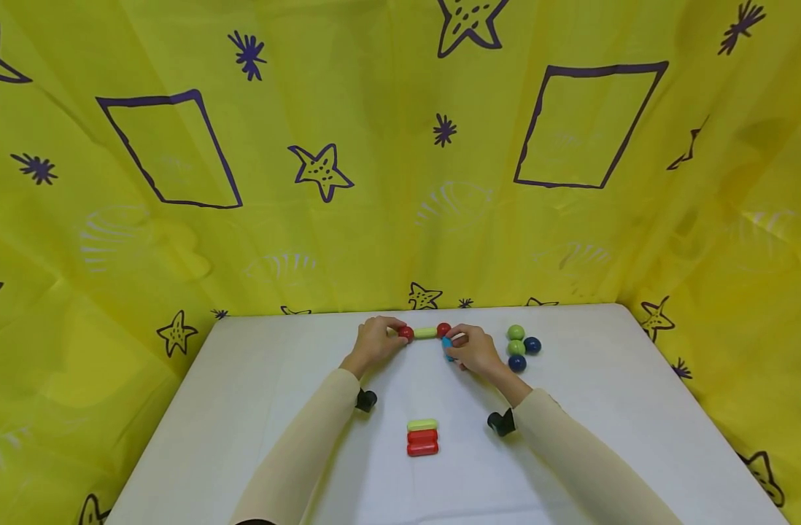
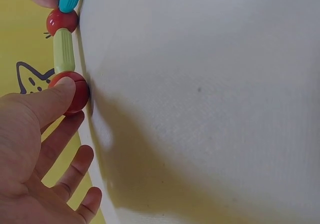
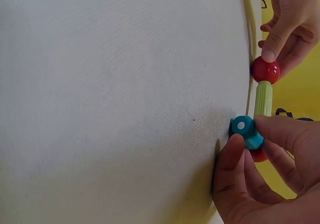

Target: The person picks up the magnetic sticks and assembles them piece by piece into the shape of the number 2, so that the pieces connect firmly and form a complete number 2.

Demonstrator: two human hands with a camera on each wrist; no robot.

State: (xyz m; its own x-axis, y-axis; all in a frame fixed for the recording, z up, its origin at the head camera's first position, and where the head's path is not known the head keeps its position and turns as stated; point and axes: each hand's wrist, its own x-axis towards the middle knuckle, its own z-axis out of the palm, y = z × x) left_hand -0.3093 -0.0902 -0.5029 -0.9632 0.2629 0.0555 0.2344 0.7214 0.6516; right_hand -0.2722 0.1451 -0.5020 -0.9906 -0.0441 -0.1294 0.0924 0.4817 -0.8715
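Observation:
A light green ribbed rod (image 1: 425,333) joins two red balls near the table's far edge. My left hand (image 1: 376,339) pinches the left red ball (image 2: 80,96), thumb on its near side, the other fingers spread loosely. At the other end, my right hand (image 1: 476,348) holds a blue ribbed rod (image 3: 253,140) between thumb and fingers. One end of this rod is right at the right red ball (image 2: 62,21); its other end, with a pale round spot, points toward the near side. In the right wrist view, fingers and the blue rod mostly cover that ball.
Right of my right hand sit two green balls (image 1: 516,332) and two dark blue balls (image 1: 532,345) in a cluster. Nearer, between my forearms, a light green rod (image 1: 422,424) lies beside two red rods (image 1: 423,442). A yellow patterned curtain (image 1: 387,240) rises behind the white table (image 1: 276,350).

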